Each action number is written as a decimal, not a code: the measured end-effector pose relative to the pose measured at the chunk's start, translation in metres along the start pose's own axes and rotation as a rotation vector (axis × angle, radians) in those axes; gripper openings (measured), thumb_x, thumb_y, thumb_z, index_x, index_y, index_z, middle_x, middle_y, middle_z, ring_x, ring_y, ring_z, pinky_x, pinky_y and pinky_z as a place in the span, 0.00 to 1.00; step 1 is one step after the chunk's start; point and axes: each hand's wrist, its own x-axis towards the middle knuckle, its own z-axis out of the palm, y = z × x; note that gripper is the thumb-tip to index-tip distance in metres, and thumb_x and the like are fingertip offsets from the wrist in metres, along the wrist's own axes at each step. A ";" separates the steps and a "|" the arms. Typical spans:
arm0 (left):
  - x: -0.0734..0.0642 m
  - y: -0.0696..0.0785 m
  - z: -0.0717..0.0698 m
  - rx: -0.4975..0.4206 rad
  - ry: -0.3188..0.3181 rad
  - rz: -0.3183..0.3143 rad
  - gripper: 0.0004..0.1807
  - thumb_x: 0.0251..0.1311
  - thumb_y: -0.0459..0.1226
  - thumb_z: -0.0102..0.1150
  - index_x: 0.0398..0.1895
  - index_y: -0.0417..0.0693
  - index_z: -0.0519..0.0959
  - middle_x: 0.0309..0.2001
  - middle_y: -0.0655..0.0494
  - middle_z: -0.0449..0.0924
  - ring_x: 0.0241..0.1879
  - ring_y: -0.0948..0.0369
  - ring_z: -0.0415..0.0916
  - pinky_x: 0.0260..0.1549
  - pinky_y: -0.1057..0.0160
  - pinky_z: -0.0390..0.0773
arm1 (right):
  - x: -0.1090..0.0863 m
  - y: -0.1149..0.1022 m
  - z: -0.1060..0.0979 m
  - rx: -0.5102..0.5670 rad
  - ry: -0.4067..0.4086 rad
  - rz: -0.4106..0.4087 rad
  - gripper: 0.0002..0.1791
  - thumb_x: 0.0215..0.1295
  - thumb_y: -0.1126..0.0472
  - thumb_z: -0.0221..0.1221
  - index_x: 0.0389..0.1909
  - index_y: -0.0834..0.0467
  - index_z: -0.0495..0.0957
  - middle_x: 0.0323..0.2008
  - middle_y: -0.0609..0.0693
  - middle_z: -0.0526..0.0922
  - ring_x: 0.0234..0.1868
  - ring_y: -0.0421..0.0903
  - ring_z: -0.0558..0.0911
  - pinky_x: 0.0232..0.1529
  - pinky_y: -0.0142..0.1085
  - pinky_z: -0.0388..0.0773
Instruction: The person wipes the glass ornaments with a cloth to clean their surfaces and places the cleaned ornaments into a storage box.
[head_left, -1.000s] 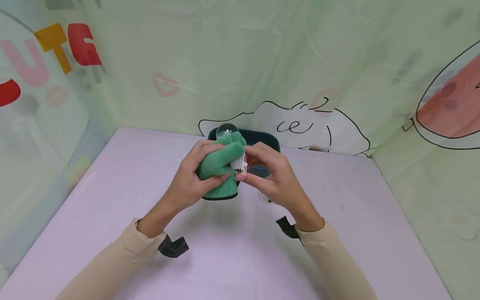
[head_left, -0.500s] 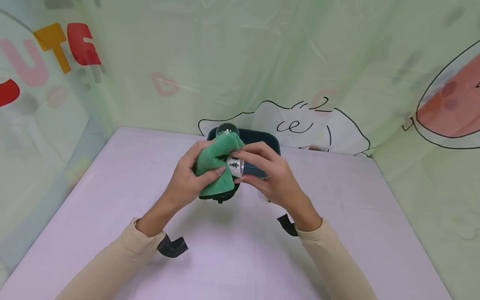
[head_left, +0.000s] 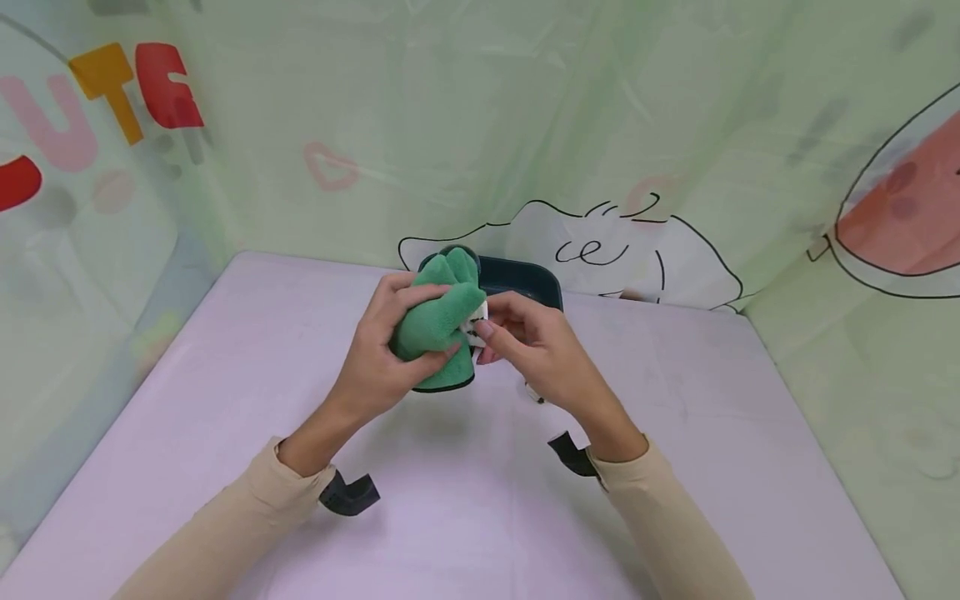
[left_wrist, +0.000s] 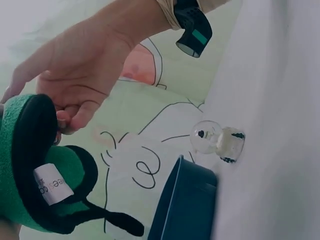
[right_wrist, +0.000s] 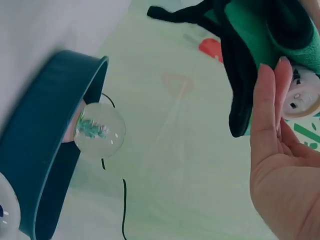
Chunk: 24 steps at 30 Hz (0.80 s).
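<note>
In the head view my left hand [head_left: 375, 342] grips a green cloth [head_left: 438, 321] with black edging, bunched round a snow globe. The globe's white base [head_left: 477, 323], printed with dark trees, sticks out on the right. My right hand [head_left: 536, 342] pinches this base between thumb and fingers. In the right wrist view the underside of the base [right_wrist: 300, 97] faces out beside the right fingers, with the cloth [right_wrist: 250, 37] above. The clear ball is hidden in the cloth. A white label [left_wrist: 52, 184] hangs on the cloth in the left wrist view.
A dark blue tray [head_left: 525, 279] stands at the back of the table [head_left: 315, 300]. Inside it is a second snow globe [right_wrist: 100, 131] with a green tree. Another snow globe [left_wrist: 220, 141] stands on the table beside the tray, mostly hidden behind my right hand in the head view.
The base showed more half a second ago; now it is partly covered by cloth and my right thumb has moved onto it. The cloth's upper folds stand higher, hiding more of the globe behind.
</note>
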 end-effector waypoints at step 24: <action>0.004 0.002 -0.009 -0.189 -0.090 -0.277 0.28 0.60 0.35 0.67 0.65 0.53 0.74 0.56 0.54 0.77 0.50 0.53 0.75 0.47 0.57 0.78 | 0.005 0.007 -0.002 -0.290 0.038 -0.477 0.27 0.54 0.69 0.71 0.56 0.63 0.76 0.47 0.52 0.80 0.44 0.44 0.84 0.49 0.35 0.83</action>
